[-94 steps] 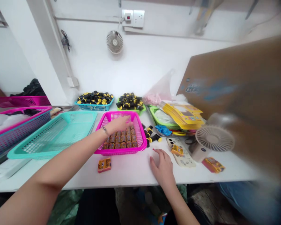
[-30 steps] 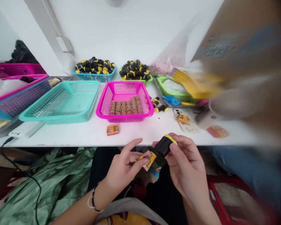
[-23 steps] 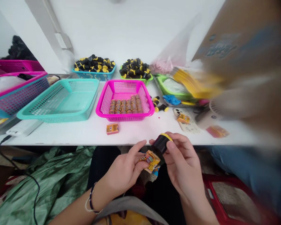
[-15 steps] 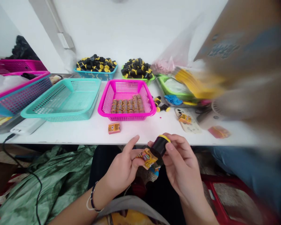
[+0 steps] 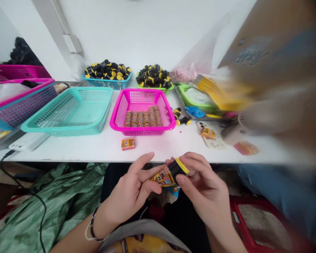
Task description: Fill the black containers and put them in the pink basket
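Cylinder (image 5: 177,168), black plastic and yellow-rimmed, in curled right hand (image 5: 204,188); glossy wrapper (image 5: 164,177) pinched by left hand (image 5: 130,195)

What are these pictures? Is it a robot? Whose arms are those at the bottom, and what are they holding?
There's no robot here. One camera sits on a person's head and looks down, so you see what that person sees. The arms at the bottom are their own. The right hand holds a small black tube with a yellow end. The left hand holds a bright printed wrapper against it. On the white table are plastic baskets. The pink basket has rows of little orange rolls in it, and the blue basket is heaped with black-and-yellow pieces.
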`<state>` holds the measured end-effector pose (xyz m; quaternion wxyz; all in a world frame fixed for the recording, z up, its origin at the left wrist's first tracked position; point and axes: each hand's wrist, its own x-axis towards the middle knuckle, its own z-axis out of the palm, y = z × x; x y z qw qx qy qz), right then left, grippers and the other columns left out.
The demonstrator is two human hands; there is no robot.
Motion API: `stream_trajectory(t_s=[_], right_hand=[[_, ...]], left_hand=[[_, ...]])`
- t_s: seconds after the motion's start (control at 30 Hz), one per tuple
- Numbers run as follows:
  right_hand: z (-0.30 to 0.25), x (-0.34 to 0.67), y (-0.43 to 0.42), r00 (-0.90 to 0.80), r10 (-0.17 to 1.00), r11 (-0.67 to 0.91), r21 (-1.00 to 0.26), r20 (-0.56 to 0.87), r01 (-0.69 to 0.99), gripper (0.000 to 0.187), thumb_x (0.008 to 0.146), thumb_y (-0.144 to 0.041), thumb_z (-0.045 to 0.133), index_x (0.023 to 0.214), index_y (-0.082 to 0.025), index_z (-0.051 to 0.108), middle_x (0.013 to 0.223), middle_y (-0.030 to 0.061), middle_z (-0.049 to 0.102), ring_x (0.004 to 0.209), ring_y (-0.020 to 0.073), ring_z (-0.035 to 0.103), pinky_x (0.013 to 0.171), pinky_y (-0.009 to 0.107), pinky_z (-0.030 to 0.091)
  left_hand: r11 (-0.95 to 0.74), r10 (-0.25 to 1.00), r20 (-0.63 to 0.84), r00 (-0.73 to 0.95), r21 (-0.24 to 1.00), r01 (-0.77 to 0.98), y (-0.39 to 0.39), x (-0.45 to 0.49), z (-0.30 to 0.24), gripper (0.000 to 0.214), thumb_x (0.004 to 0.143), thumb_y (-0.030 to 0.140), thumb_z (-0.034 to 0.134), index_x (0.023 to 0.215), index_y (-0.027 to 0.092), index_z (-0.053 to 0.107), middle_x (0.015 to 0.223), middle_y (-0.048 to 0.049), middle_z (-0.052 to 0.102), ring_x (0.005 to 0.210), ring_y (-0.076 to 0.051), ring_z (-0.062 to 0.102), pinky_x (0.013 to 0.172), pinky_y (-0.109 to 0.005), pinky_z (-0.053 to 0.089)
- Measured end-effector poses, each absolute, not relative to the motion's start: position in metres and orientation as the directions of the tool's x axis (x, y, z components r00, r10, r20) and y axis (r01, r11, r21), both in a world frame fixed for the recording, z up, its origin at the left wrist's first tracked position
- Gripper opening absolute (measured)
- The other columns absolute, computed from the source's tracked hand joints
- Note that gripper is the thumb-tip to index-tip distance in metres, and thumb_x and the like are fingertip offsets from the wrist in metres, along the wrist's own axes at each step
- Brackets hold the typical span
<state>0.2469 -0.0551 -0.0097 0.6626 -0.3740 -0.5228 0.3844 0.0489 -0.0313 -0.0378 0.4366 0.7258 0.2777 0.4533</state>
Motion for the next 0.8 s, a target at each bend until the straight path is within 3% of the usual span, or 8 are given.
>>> stream_trajectory(t_s=[0.13,0.3,0.43,0.63,0.73,0.8], right_hand=[[-0.011,0.245,-0.056,0.115,0.894,0.448,-0.876,0.433,-0.181,0.031,0.086,-0.011,0.079,0.106,-0.035,0.079,0.120,0.0027,0.065,0.108,0.0211,0.076,0.096,0.038,0.063],[-0.015,0.243,-0.056,0.037,0.895,0.444,-0.879,0.444,-0.175,0.030,0.082,-0.012,0.083,0.101,-0.035,0.080,0.121,0.0038,0.071,0.115,0.0226,0.073,0.099,0.039,0.061],[-0.013,0.245,-0.055,0.052,0.901,0.433,-0.892,0.430,-0.129,0.024,0.087,-0.015,0.078,0.102,-0.032,0.079,0.116,0.0050,0.075,0.105,0.0179,0.075,0.091,0.030,0.062],[-0.009,0.245,-0.049,0.181,0.915,0.366,-0.931,0.360,0.001,0.013,0.083,-0.023,0.082,0.094,-0.027,0.075,0.077,-0.0014,0.072,0.069,0.0124,0.069,0.065,0.020,0.060],[-0.011,0.247,-0.054,0.236,0.840,0.466,-0.872,0.489,0.148,0.009,0.092,-0.023,0.071,0.099,-0.027,0.074,0.095,0.0042,0.074,0.086,0.0185,0.073,0.077,0.030,0.064],[-0.014,0.249,-0.060,0.170,0.793,0.535,-0.801,0.586,0.269,0.025,0.094,-0.017,0.063,0.114,-0.029,0.073,0.117,0.0076,0.073,0.107,0.0231,0.071,0.093,0.038,0.062]], left_hand=[[-0.373,0.845,0.411,0.342,0.912,-0.172,-0.035,0.059,-0.020,0.065,0.097,0.017,0.068,0.148,0.036,0.033,0.125,-0.0048,0.078,0.117,-0.022,0.074,0.099,-0.032,0.062],[-0.263,0.880,0.357,0.315,0.916,-0.303,-0.034,0.069,-0.015,0.072,0.089,0.024,0.080,0.143,0.032,0.033,0.116,-0.0092,0.081,0.098,-0.022,0.081,0.086,-0.030,0.066],[-0.423,0.851,0.467,0.240,0.881,-0.214,-0.031,0.065,-0.019,0.076,0.084,0.011,0.082,0.141,0.034,0.038,0.121,-0.0054,0.080,0.108,-0.022,0.078,0.093,-0.031,0.065],[-0.671,0.711,0.631,0.311,0.740,0.032,-0.028,0.065,-0.019,0.065,0.086,0.003,0.076,0.136,0.037,0.053,0.130,-0.0011,0.076,0.117,-0.019,0.074,0.100,-0.029,0.062],[-0.661,0.738,0.628,0.247,0.746,0.078,-0.028,0.066,-0.022,0.074,0.081,0.004,0.082,0.140,0.038,0.051,0.130,0.0015,0.076,0.114,-0.018,0.075,0.100,-0.027,0.062],[-0.638,0.764,0.610,0.209,0.762,0.110,-0.028,0.066,-0.024,0.084,0.079,0.004,0.084,0.145,0.038,0.045,0.130,0.0017,0.076,0.113,-0.019,0.075,0.098,-0.024,0.063]])
